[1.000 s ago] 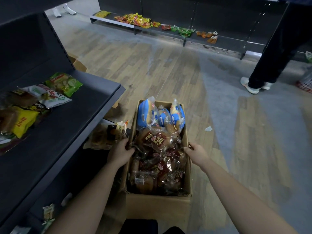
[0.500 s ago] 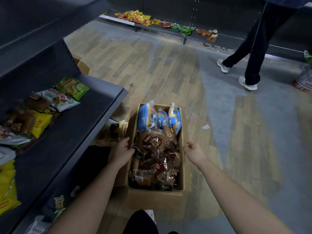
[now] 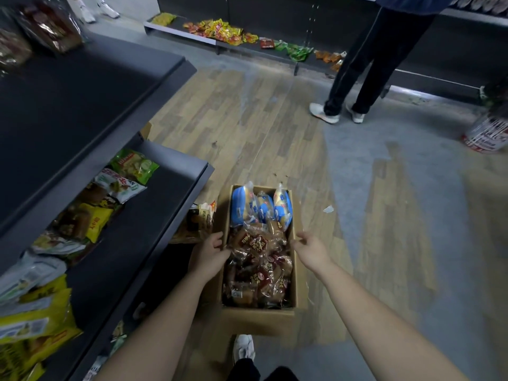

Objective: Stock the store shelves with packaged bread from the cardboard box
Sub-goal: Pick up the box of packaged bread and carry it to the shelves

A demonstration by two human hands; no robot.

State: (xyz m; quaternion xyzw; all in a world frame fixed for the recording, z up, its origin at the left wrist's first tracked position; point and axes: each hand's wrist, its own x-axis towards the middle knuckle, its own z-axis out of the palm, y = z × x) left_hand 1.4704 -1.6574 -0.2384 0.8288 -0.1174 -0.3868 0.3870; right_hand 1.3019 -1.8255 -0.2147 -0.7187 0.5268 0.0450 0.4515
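Note:
An open cardboard box point(image 3: 258, 318) stands on the floor beside the dark shelf unit. Blue-and-white bread packs point(image 3: 239, 209) stand at its far end, and brown bread packs with red labels point(image 3: 259, 259) fill the rest. My left hand point(image 3: 209, 254) holds the box's left rim, thumb against a brown pack. My right hand point(image 3: 310, 248) hovers over the right rim, fingers loosely curled and holding nothing. The middle shelf point(image 3: 170, 193) carries green, white and yellow snack packs along its back.
A wider upper shelf point(image 3: 82, 100) juts out at the left. A person in dark trousers point(image 3: 365, 64) stands by the far low shelf of snack packs point(image 3: 220, 31). A red-and-white bag point(image 3: 486, 133) sits at the right. My shoe point(image 3: 243, 349) is just behind the box.
My right hand let go of the box's right rim and lifted slightly. My view rose, bringing the upper shelf into sight. The person at the back stepped to the left.

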